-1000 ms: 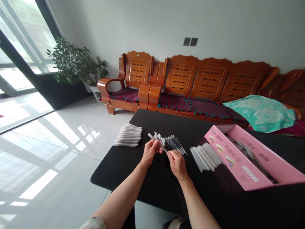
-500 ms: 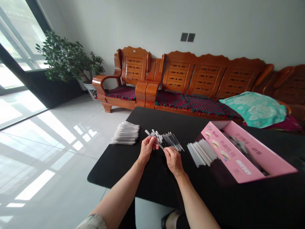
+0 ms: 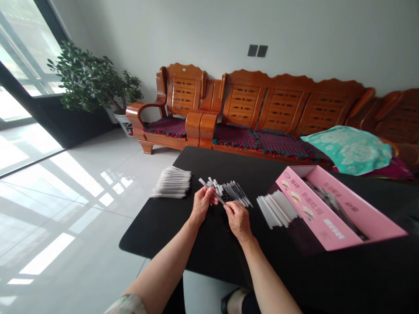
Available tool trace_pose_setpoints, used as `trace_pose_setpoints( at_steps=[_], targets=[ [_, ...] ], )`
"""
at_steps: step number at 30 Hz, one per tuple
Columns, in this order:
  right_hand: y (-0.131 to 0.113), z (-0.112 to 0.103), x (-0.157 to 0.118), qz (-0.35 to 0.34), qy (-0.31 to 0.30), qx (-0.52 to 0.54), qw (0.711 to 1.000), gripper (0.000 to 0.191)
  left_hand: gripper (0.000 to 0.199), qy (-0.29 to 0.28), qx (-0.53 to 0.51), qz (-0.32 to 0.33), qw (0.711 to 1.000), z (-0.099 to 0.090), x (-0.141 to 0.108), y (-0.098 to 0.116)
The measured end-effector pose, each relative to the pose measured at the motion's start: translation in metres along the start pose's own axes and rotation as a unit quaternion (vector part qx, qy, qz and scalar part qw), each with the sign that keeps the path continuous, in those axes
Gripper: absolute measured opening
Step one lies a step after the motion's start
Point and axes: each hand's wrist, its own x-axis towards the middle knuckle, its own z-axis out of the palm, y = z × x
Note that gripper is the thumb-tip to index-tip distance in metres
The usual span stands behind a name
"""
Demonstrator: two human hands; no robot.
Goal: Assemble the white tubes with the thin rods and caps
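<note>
**Q:** Item one, left hand?

**A:** Left hand (image 3: pixel 203 204): fingers (image 3: pixel 204 198) curled together around one slender white tube (image 3: pixel 204 183), which lies tilted across them, its upper end sticking out past the hand.

**Q:** Right hand?

**A:** Right hand (image 3: pixel 238 220): fingertips (image 3: pixel 229 208) drawn together at the tube's lower end. Whether they clamp it, I cannot tell.

**Q:** Location of the tube?

**A:** Held between both hands, above the black table (image 3: pixel 157 231), at the edge of a loose heap of thin dark rods (image 3: pixel 236 195).

**Q:** Other stock on the table?

**A:** Left of the hands, a neat bundle of white sticks (image 3: pixel 172 183). Right of the heap, a fanned row of white tubes (image 3: pixel 276 208), just beside an open pink carton (image 3: pixel 314 209) with printed panels.

**Q:** Surroundings?

**A:** Beyond the table, one carved wooden sofa (image 3: pixel 281 100) with a teal cloth (image 3: pixel 347 150) on its seat. At far left, a potted plant (image 3: pixel 94 83) beside a glazed door (image 3: pixel 22 87).
</note>
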Motion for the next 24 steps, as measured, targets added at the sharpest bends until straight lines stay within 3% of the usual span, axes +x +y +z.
trace_pose_setpoints(
  at_steps=[5,10,15,20,24],
  targets=[
    [0.0000,-0.0009,-0.0005,0.042,0.013,-0.007,0.999,0.015,0.041,0.007,-0.002,0.005,1.000,-0.0002,0.0005,-0.0001],
    [0.0009,-0.0001,-0.0008,0.006,-0.009,0.001,1.000,0.021,0.043,0.010,0.002,-0.002,1.000,-0.0003,0.0009,-0.0004],
    [0.0008,0.0001,-0.0009,0.049,0.006,-0.008,0.999,0.016,0.043,0.011,-0.003,0.002,1.000,0.0002,0.0012,-0.0008],
    [-0.0006,-0.0007,0.0000,0.014,-0.009,0.003,1.000,0.023,0.041,0.005,-0.005,0.007,1.000,-0.0003,0.0010,-0.0008],
    [-0.0009,-0.0008,-0.0001,0.053,-0.004,0.000,0.999,0.016,0.042,0.008,-0.003,0.005,1.000,0.0003,0.0004,0.0008]
  ],
)
